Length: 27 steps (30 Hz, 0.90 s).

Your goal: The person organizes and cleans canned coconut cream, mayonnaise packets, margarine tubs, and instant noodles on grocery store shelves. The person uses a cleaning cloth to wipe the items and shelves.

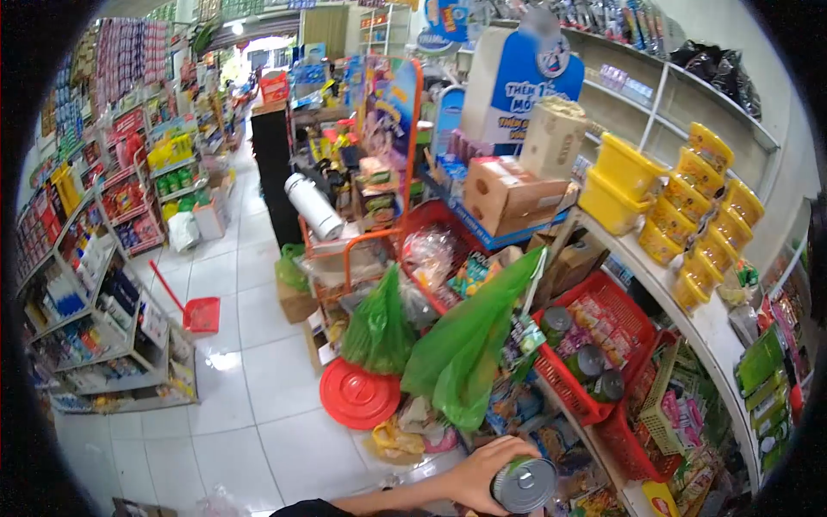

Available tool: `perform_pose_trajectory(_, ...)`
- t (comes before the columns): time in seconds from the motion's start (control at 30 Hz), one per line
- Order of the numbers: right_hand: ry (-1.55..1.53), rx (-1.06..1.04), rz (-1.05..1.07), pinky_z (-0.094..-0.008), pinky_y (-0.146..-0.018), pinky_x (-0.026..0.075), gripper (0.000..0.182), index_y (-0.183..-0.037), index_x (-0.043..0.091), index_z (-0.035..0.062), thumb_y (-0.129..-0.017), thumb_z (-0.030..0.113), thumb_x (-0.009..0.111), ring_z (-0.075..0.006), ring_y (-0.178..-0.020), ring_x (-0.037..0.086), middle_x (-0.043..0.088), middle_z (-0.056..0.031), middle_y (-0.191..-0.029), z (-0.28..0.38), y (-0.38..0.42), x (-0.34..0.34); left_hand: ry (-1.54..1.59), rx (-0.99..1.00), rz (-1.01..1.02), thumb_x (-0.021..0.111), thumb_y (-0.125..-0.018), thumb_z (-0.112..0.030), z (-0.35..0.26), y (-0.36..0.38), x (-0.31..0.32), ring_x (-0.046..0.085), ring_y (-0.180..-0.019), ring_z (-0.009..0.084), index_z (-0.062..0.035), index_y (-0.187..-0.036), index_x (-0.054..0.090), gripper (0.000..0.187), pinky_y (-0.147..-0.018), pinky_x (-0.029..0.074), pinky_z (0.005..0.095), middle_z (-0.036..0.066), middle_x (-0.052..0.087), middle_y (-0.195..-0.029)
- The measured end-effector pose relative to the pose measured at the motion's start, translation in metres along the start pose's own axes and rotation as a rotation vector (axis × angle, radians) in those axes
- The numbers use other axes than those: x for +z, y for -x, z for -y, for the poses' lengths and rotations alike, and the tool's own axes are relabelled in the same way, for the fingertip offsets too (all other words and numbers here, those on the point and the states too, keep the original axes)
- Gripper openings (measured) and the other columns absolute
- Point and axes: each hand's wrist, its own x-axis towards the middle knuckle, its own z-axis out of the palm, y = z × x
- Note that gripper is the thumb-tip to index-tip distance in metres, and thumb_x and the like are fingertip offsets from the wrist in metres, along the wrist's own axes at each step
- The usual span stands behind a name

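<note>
My left hand (487,474) reaches in from the bottom edge, its forearm coming from the left out of a dark sleeve. Its fingers are wrapped around a tin can (525,485) with a silver lid and a strip of green label showing. The lid faces up toward me. Above and to the right of this hand, a red plastic basket (644,303) on the shelf holds similar cans (587,362) and pink packets (603,332). No part of my right hand shows.
Green plastic bags (469,353) hang beside the shelf. A round red lid (359,394) lies near the floor. Yellow tubs (624,177) stand stacked on the upper shelf (689,302). A red dustpan (201,315) rests on the tiled aisle, with a stocked rack (112,336) to its left.
</note>
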Motion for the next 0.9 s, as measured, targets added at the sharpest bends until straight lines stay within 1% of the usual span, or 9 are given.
perform_pose_trajectory(0.03,0.007,-0.001,-0.001,-0.0355,-0.092,0.036,0.042,-0.121,0.039,0.0001,-0.090,0.028,0.038,-0.0244,-0.106,0.047,0.044,-0.0160,-0.120,-0.003,0.005,-0.001,-0.164,0.101,-0.122,0.055,-0.078,-0.025,-0.013,-0.007,-0.001,0.050,-0.086,0.0228,-0.0046,-0.093,0.053,0.026,-0.070,0.040,0.0405,0.011,0.050,-0.095)
perform_pose_trajectory(0.1,0.013,-0.001,-0.002,-0.0355,-0.092,0.036,0.042,-0.121,0.039,0.0000,-0.090,0.028,0.038,-0.0244,-0.106,0.047,0.044,-0.0161,-0.120,-0.010,0.015,-0.002,-0.193,0.059,-0.079,0.057,-0.073,-0.025,-0.022,0.004,0.002,0.050,-0.083,0.0244,-0.0042,-0.091,0.050,0.028,-0.069,0.039,0.0373,0.012,0.051,-0.088)
perform_pose_trajectory(0.17,0.018,0.003,-0.002,-0.0355,-0.092,0.036,0.042,-0.121,0.039,-0.0001,-0.090,0.028,0.038,-0.0243,-0.106,0.047,0.044,-0.0161,-0.120,-0.018,0.024,-0.001,0.088,-0.208,0.233,0.073,-0.054,-0.031,-0.014,0.031,-0.002,0.041,-0.111,0.0317,-0.0046,-0.123,0.031,0.085,-0.093,0.032,0.0380,0.016,0.043,-0.115)
perform_pose_trajectory(0.27,0.021,0.016,0.001,-0.0355,-0.092,0.035,0.042,-0.121,0.039,-0.0002,-0.090,0.028,0.038,-0.0243,-0.106,0.047,0.044,-0.0162,-0.120,-0.027,0.034,0.001,0.098,-0.347,0.195,0.072,-0.056,-0.032,-0.017,0.048,-0.007,0.041,-0.110,0.0329,-0.0040,-0.124,0.030,0.085,-0.093,0.032,0.0385,0.018,0.043,-0.116)
perform_pose_trajectory(0.3,0.027,0.027,0.006,-0.0355,-0.092,0.035,0.042,-0.121,0.039,-0.0002,-0.090,0.028,0.038,-0.0243,-0.106,0.046,0.044,-0.0163,-0.120,-0.029,0.035,0.003,0.104,-0.368,0.147,0.075,-0.056,-0.031,-0.019,0.053,-0.010,0.043,-0.110,0.0295,-0.0031,-0.122,0.031,0.083,-0.093,0.032,0.0363,0.016,0.044,-0.115)
perform_pose_trajectory(0.43,0.042,0.056,0.003,-0.0354,-0.092,0.035,0.042,-0.121,0.039,-0.0004,-0.090,0.028,0.037,-0.0242,-0.107,0.046,0.044,-0.0164,-0.120,-0.039,0.045,-0.002,0.051,-0.450,0.078,0.075,-0.055,-0.030,-0.023,0.062,-0.022,0.044,-0.107,0.0293,-0.0044,-0.120,0.033,0.082,-0.090,0.034,0.0369,0.015,0.043,-0.115)
perform_pose_trajectory(0.67,0.056,0.069,-0.025,-0.0354,-0.093,0.034,0.042,-0.121,0.039,-0.0007,-0.090,0.028,0.037,-0.0240,-0.107,0.046,0.044,-0.0166,-0.120,-0.044,0.044,-0.002,-0.096,-0.227,0.163,0.072,-0.055,-0.029,-0.018,0.057,-0.025,0.044,-0.103,0.0292,-0.0035,-0.116,0.038,0.075,-0.088,0.035,0.0366,0.015,0.046,-0.109)
perform_pose_trajectory(0.8,0.053,0.063,-0.048,-0.0354,-0.093,0.034,0.042,-0.121,0.039,-0.0009,-0.090,0.028,0.037,-0.0239,-0.107,0.046,0.044,-0.0167,-0.120,-0.043,0.040,-0.008,-0.007,-0.383,0.191,0.074,-0.056,-0.035,-0.013,0.050,-0.018,0.046,-0.101,0.0304,-0.0037,-0.117,0.038,0.077,-0.086,0.037,0.0382,0.015,0.047,-0.108)
perform_pose_trajectory(0.9,0.040,0.056,-0.067,-0.0354,-0.093,0.034,0.042,-0.121,0.039,-0.0010,-0.091,0.028,0.036,-0.0238,-0.107,0.046,0.044,-0.0168,-0.120,-0.043,0.038,-0.013,0.053,-0.479,0.160,0.076,-0.056,-0.035,-0.001,0.041,-0.010,0.045,-0.106,0.0301,-0.0038,-0.119,0.036,0.080,-0.089,0.036,0.0362,0.016,0.046,-0.112)
